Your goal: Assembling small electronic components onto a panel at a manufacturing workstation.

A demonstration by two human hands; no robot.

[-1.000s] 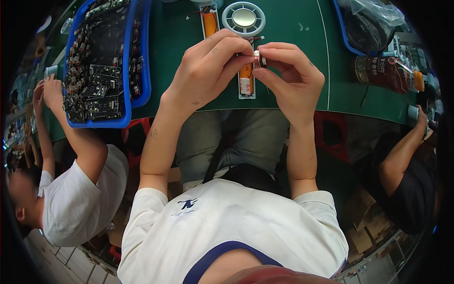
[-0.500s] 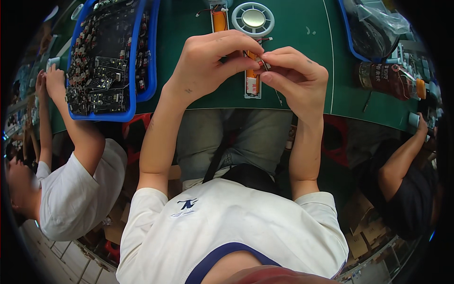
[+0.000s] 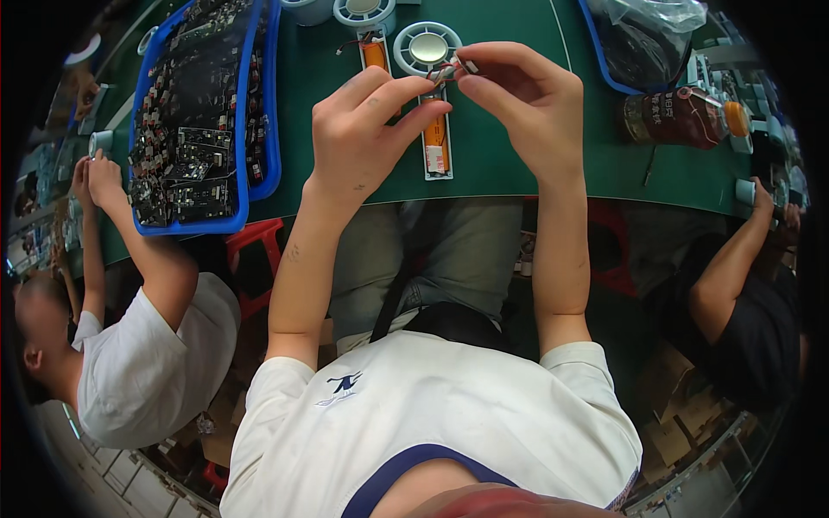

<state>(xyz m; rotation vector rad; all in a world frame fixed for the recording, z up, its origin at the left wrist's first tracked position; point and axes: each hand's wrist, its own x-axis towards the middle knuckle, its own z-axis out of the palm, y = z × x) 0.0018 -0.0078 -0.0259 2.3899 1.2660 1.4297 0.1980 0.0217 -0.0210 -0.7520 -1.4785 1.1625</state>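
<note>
My left hand (image 3: 367,116) is raised over the green table, its index fingertip and thumb closed in on thin red and dark wires (image 3: 443,73). My right hand (image 3: 531,99) pinches a small white connector (image 3: 469,66) at the other end of these wires. Just below the fingertips, a narrow white casing with an orange battery (image 3: 437,136) and a white label lies near the table's front edge. Behind the hands sits a round, spoked white part with a silvery disc (image 3: 428,48). To its left lies a second casing with an orange battery (image 3: 374,55), partly covered by my left hand.
Blue bins (image 3: 243,112) full of small circuit boards stand at left. A blue bin (image 3: 596,52) with black contents and clear plastic is at far right, near a brown jar (image 3: 673,118) with an orange cap. Co-workers sit on both sides, a red stool (image 3: 259,259) among them.
Both hands have lifted a little, away from the casing, baring more of its orange battery. My right fingers have drawn apart from my left, with wires stretched between. The whole view has shifted slightly.
</note>
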